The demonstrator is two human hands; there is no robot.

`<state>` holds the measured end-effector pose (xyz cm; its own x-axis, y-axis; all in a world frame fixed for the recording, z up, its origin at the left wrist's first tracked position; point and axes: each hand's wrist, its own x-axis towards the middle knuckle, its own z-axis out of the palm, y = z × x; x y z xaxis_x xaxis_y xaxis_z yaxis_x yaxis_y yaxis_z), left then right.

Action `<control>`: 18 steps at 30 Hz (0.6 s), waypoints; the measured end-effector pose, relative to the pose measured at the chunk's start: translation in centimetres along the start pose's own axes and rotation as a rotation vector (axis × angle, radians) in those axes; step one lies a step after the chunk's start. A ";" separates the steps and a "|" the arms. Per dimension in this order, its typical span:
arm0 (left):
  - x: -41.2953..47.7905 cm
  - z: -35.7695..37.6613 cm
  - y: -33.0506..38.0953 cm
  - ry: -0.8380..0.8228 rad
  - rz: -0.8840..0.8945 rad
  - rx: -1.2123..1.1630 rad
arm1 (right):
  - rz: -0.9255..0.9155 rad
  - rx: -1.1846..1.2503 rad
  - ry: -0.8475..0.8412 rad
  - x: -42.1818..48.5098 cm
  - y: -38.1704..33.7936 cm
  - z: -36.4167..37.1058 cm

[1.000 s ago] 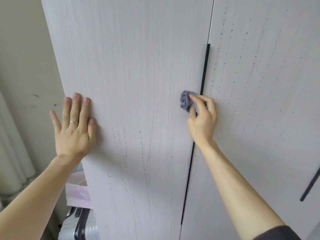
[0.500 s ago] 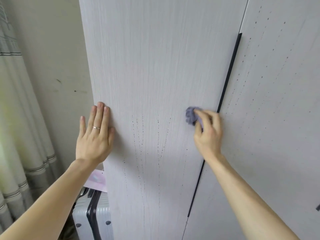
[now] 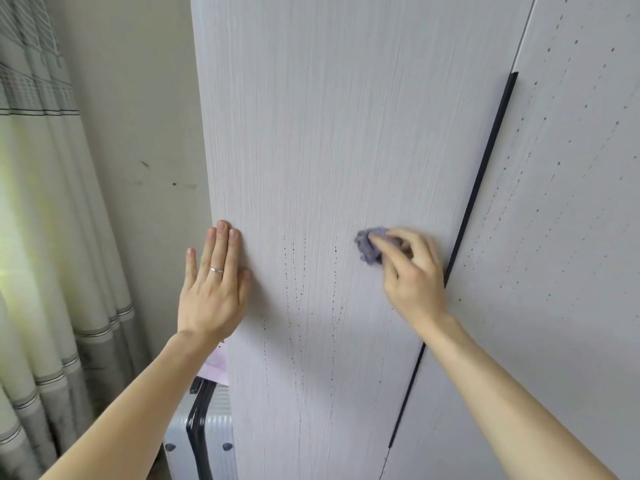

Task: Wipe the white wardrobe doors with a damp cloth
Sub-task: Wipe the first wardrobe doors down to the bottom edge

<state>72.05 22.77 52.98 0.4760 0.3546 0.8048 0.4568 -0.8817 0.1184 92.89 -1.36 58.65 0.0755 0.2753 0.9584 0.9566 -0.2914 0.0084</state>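
White wood-grain wardrobe door (image 3: 329, 133) fills the centre, with a second door (image 3: 571, 237) at 3 o'clock. Striped grey-green curtain (image 3: 41, 237) at 9 o'clock. Beige wall (image 3: 138, 116) with a few dark marks sits between curtain and wardrobe. Thin black handle strip (image 3: 485, 188) runs along the seam between the doors, from 1 o'clock down to 5. Pale suitcase (image 3: 204, 441) with black trim at 7 o'clock, beside the wardrobe, under the left forearm. Pink item (image 3: 216, 367) on top of it, can't tell what. Left hand (image 3: 213, 292) at 8 o'clock of centre, flat on the left door's outer edge, fingers straight and together, holding nothing. Right hand (image 3: 412, 282) at 4 o'clock of centre, fingers curled round a bunched purple-grey cloth (image 3: 369, 245). It presses the cloth on the left door, near the handle strip. Cloth sticks out at 10 o'clock of that hand. Silver ring (image 3: 216, 270) on the left ring finger. Dark speck trails (image 3: 298, 289) run down the door between the hands, more on the right door.
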 end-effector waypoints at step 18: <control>-0.4 -0.2 -0.3 0.010 0.044 0.043 | 0.025 0.031 0.066 5.3 -2.5 1.3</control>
<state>71.58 22.83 52.75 0.4887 0.3123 0.8147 0.4673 -0.8822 0.0579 91.26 1.99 63.33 0.0820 0.2071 0.9749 0.9631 -0.2682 -0.0241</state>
